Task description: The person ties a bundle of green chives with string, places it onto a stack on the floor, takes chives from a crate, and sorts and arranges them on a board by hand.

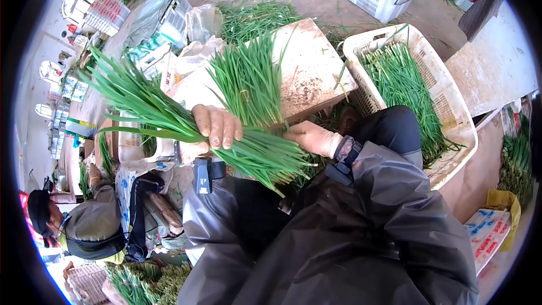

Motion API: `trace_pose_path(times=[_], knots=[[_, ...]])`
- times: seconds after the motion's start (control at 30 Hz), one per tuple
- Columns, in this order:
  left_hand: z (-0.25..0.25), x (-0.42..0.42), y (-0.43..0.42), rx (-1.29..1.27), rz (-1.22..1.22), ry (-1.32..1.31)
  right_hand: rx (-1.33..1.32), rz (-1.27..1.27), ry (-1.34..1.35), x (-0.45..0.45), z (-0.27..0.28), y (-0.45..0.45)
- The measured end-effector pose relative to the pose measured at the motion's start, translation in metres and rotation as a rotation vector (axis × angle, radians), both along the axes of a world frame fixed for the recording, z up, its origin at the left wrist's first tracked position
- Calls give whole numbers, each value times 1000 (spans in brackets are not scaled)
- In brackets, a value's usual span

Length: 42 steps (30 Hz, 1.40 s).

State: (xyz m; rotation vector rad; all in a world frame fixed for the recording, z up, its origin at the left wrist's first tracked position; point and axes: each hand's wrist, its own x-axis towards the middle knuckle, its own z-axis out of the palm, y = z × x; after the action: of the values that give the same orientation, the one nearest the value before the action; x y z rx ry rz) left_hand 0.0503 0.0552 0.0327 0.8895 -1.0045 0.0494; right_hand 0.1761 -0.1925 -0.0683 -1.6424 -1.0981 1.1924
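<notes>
**Left hand [217, 127] is gripping a leafy green bunch [259, 152]**

The leafy green bunch is slanting across the near edge of the surface [316, 73]. Its long, flat blades are fanning to the upper left in bright, slightly glossy green, one or two bending away from the rest. Its thin stalks are spreading at the lower right and ending in paler tips. The right hand [313, 138] is curling its fingers just beside them; whether it is gripping anything, I cannot tell. A second bunch [248, 79] is resting on the surface.
</notes>
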Motion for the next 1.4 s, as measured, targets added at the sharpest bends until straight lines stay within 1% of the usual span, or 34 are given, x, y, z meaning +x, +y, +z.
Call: trace_pose_path(times=[0.07, 0.2, 0.23, 0.33, 0.4, 0.43, 0.47, 0.53, 0.63, 0.73, 0.77, 0.8, 0.87, 0.9, 0.93, 1.0, 1.03, 1.07, 1.13, 1.2, 1.23, 1.27, 1.33, 1.4], knots=[[-1, -3, 5, -12, 21, -3, -226, 316, -679, 0, -2, -5], [-1, -8, 17, -13, 13, -22, -374, 198, -722, 14, -6, -21], [-1, -11, 19, -5, 38, -14, -121, 155, -698, 21, 8, -27], [-3, -17, 20, -17, 93, -3, 270, 150, -521, 27, 39, -31], [-2, -21, 17, -20, 140, 41, 86, 260, -361, 18, 65, -33], [-2, -23, 17, -15, 154, 57, 217, 265, -489, 13, 49, -33], [-3, -24, 17, -10, 169, 74, 170, 259, -625, 8, 32, -34], [-5, -26, 15, -32, 212, 102, -48, 342, -815, 2, 35, -29], [1, -30, 11, -24, 270, 179, -131, 388, -802, -5, 45, -34], [5, -36, 3, -76, 358, 241, -449, 508, -876, 4, 19, -42], [6, -37, 1, -109, 390, 262, -467, 548, -892, 14, 9, -48], [5, -38, -1, -144, 423, 283, -395, 438, -860, 17, 41, -54], [5, -39, -4, -186, 494, 324, -236, 251, -867, 26, 45, -51], [6, -40, -4, -189, 527, 349, -28, 130, -756, 28, 47, -52], [6, -40, -5, -189, 558, 376, -3, 157, -608, 29, 54, -47], [7, -39, -10, -204, 623, 422, 142, 175, -424, 22, 51, -42], [8, -38, -13, -215, 654, 439, 193, 199, -440, 17, 49, -40], [7, -38, -14, -228, 685, 455, 254, 218, -522, 15, 38, -38], [9, -38, -14, -255, 732, 485, 81, 154, -761, 14, 40, -41], [11, -38, -17, -320, 818, 531, -258, 240, -950, 22, 37, -40], [12, -38, -17, -314, 858, 543, -350, 349, -947, 24, 38, -42], [12, -38, -16, -314, 872, 547, -284, 411, -886, 23, 37, -47], [11, -38, -14, -314, 903, 558, 65, 380, -683, 12, 44, -51], [10, -37, -13, -318, 949, 587, 291, 261, -619, -3, 50, -47]])
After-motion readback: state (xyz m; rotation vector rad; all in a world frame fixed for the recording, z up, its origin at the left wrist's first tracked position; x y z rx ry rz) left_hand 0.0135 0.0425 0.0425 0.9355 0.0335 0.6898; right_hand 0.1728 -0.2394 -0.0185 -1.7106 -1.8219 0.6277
